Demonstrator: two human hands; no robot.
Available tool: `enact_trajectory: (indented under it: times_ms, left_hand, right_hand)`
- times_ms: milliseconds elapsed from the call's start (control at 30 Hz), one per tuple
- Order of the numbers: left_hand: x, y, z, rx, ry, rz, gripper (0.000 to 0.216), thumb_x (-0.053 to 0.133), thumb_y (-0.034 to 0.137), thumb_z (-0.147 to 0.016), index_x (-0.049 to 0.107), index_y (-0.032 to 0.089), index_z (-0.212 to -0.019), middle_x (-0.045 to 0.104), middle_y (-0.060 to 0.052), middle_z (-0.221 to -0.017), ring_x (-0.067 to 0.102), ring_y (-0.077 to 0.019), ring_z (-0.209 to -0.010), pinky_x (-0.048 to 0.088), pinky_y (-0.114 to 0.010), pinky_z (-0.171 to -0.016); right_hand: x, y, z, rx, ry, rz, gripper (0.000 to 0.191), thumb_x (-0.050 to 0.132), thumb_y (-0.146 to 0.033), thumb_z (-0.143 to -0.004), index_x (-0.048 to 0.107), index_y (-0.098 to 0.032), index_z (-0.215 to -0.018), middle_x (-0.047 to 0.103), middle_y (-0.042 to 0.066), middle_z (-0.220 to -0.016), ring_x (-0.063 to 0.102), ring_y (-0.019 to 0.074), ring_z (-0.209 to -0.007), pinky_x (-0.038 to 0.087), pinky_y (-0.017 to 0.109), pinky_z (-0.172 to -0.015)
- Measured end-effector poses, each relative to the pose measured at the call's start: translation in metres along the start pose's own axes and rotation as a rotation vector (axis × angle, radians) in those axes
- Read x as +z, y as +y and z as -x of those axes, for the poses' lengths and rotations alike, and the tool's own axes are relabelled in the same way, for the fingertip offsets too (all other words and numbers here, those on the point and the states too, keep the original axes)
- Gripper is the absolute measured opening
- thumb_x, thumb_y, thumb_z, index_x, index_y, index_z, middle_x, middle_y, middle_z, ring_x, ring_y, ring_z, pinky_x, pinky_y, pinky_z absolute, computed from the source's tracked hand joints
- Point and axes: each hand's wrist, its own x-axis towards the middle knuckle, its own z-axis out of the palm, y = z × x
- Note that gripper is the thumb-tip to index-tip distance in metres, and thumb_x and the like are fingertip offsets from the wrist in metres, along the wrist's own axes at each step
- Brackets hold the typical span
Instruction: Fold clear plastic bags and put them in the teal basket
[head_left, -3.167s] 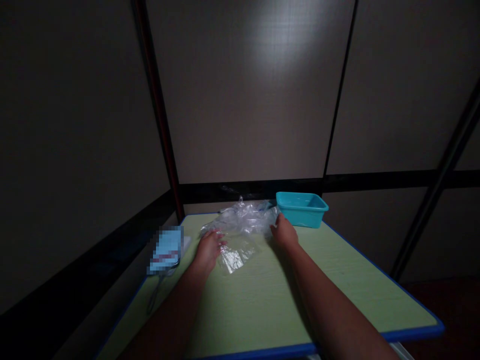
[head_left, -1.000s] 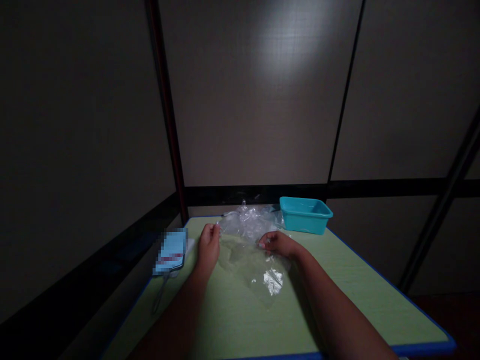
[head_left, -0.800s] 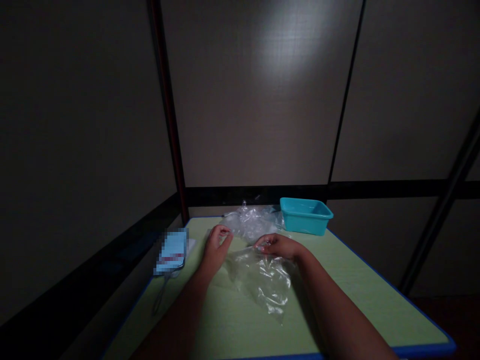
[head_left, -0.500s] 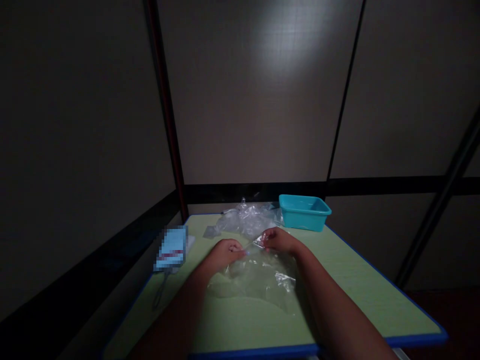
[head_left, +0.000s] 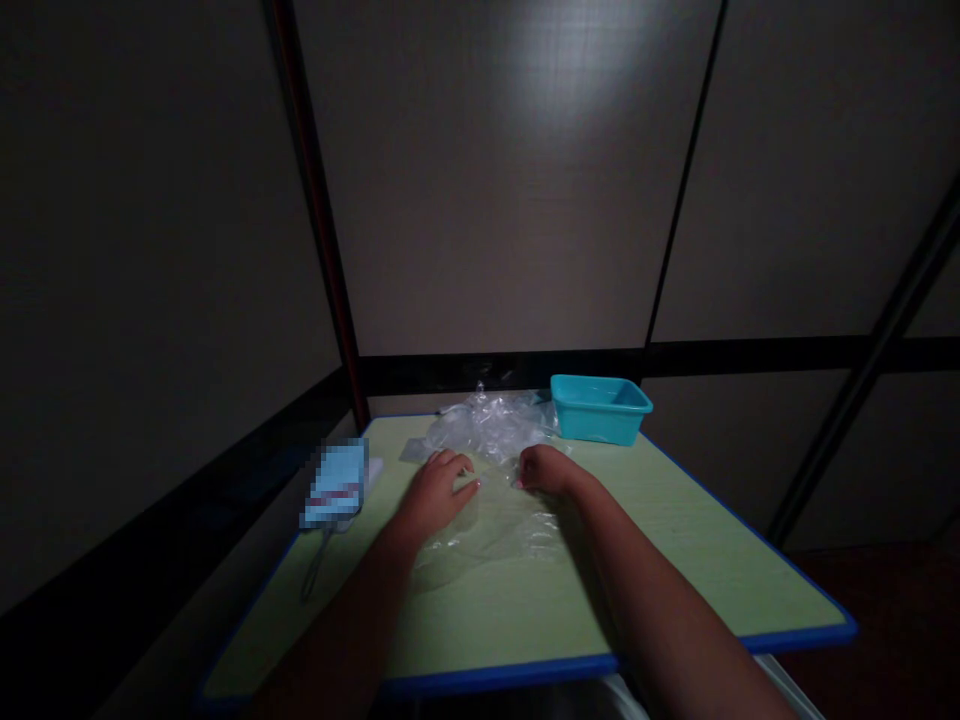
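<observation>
I work at a pale green, blue-edged worktop (head_left: 675, 570) set in a dim corner of grey-brown wall panels (head_left: 510, 220), with the clear plastic bag (head_left: 487, 545) spread across its middle, my right grip (head_left: 546, 470) pinching its far side while my left grip (head_left: 435, 492) curves at it, thumb and fingers slightly parted, so I cannot tell whether it holds any film. Beyond, a crumpled heap of clear plastic (head_left: 491, 425) fills the far edge up to a turquoise tub (head_left: 598, 422) at the far right corner; by the left edge lies a pixelated light-blue item (head_left: 335, 485) with a strap (head_left: 313, 568), its markings unreadable.
</observation>
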Motion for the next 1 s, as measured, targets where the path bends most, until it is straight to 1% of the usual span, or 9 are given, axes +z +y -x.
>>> enact_trajectory:
  times_ms: [100, 200, 333, 433, 533, 600, 733, 833, 1000]
  left_hand:
    - [0.003, 0.008, 0.002, 0.127, -0.171, -0.003, 0.013, 0.067, 0.032, -0.067, 0.067, 0.026, -0.079, 0.056, -0.004, -0.083, 0.045, -0.0242, -0.091, 0.032, -0.032, -0.085]
    - [0.005, 0.01, 0.004, 0.161, -0.238, -0.007, 0.01, 0.064, 0.034, -0.07, 0.069, 0.027, -0.075, 0.056, -0.004, -0.082, 0.045, -0.0238, -0.09, 0.033, -0.033, -0.085]
    - [0.006, 0.005, 0.004, 0.188, -0.216, -0.038, 0.009, 0.063, 0.034, -0.071, 0.067, 0.026, -0.068, 0.057, -0.003, -0.077, 0.045, -0.0232, -0.087, 0.034, -0.032, -0.081]
    - [0.006, 0.001, 0.002, 0.146, -0.149, -0.056, 0.015, 0.063, 0.034, -0.072, 0.062, 0.023, -0.062, 0.055, -0.003, -0.072, 0.046, -0.0229, -0.084, 0.034, -0.032, -0.08]
    - [0.005, 0.003, -0.001, 0.08, -0.019, -0.023, 0.012, 0.066, 0.033, -0.069, 0.062, 0.024, -0.074, 0.055, -0.003, -0.08, 0.046, -0.0242, -0.088, 0.032, -0.034, -0.084]
    - [0.004, 0.008, -0.003, 0.078, 0.015, 0.066, 0.027, 0.07, 0.031, -0.065, 0.062, 0.026, -0.091, 0.056, -0.005, -0.094, 0.044, -0.0259, -0.097, 0.03, -0.036, -0.09]
    - [0.002, 0.02, -0.003, 0.118, -0.008, 0.208, 0.049, 0.078, 0.026, -0.054, 0.061, 0.028, -0.1, 0.05, -0.005, -0.114, 0.037, -0.029, -0.113, 0.023, -0.039, -0.099]
    - [0.001, 0.022, -0.002, 0.135, -0.035, 0.206, 0.051, 0.079, 0.027, -0.052, 0.062, 0.028, -0.101, 0.05, -0.006, -0.116, 0.036, -0.0307, -0.115, 0.022, -0.04, -0.1]
    - [0.004, 0.021, -0.001, 0.191, -0.101, 0.11, 0.045, 0.075, 0.028, -0.061, 0.06, 0.026, -0.103, 0.053, -0.007, -0.113, 0.042, -0.0289, -0.11, 0.028, -0.039, -0.096]
  right_hand:
    - [0.0, -0.004, 0.001, -0.034, 0.011, 0.015, 0.013, 0.068, -0.015, -0.052, 0.061, -0.016, -0.062, 0.052, -0.004, -0.052, 0.041, 0.0083, -0.05, 0.027, 0.021, -0.049]
    - [0.0, -0.007, 0.002, -0.078, -0.008, -0.013, 0.018, 0.067, -0.018, -0.056, 0.064, -0.016, -0.073, 0.05, -0.005, -0.052, 0.04, 0.0083, -0.049, 0.028, 0.02, -0.049]
    - [-0.002, -0.013, 0.004, -0.153, -0.063, -0.097, 0.016, 0.063, -0.02, -0.061, 0.065, -0.014, -0.075, 0.055, -0.003, -0.059, 0.043, 0.009, -0.054, 0.033, 0.02, -0.052]
    - [-0.006, -0.022, 0.007, -0.203, -0.111, -0.158, 0.023, 0.061, -0.024, -0.065, 0.067, -0.013, -0.084, 0.057, -0.001, -0.064, 0.045, 0.0097, -0.058, 0.035, 0.02, -0.055]
    - [-0.01, -0.032, 0.013, -0.269, -0.207, -0.254, 0.03, 0.057, -0.026, -0.07, 0.067, -0.014, -0.096, 0.058, -0.001, -0.068, 0.046, 0.0101, -0.061, 0.037, 0.02, -0.058]
    - [-0.011, -0.038, 0.017, -0.318, -0.292, -0.307, 0.032, 0.055, -0.025, -0.072, 0.066, -0.015, -0.1, 0.06, 0.0, -0.072, 0.047, 0.0104, -0.063, 0.039, 0.022, -0.062]
    - [-0.013, -0.044, 0.021, -0.336, -0.378, -0.291, 0.028, 0.055, -0.025, -0.074, 0.069, -0.015, -0.096, 0.06, 0.0, -0.071, 0.046, 0.0107, -0.065, 0.039, 0.022, -0.064]
    - [-0.015, -0.047, 0.023, -0.311, -0.405, -0.355, 0.027, 0.058, -0.025, -0.072, 0.068, -0.015, -0.095, 0.059, -0.001, -0.072, 0.046, 0.0099, -0.065, 0.038, 0.021, -0.063]
    - [-0.019, -0.056, 0.028, -0.295, -0.493, -0.653, 0.034, 0.066, -0.027, -0.066, 0.063, -0.015, -0.098, 0.057, -0.001, -0.072, 0.051, 0.0101, -0.064, 0.041, 0.023, -0.066]
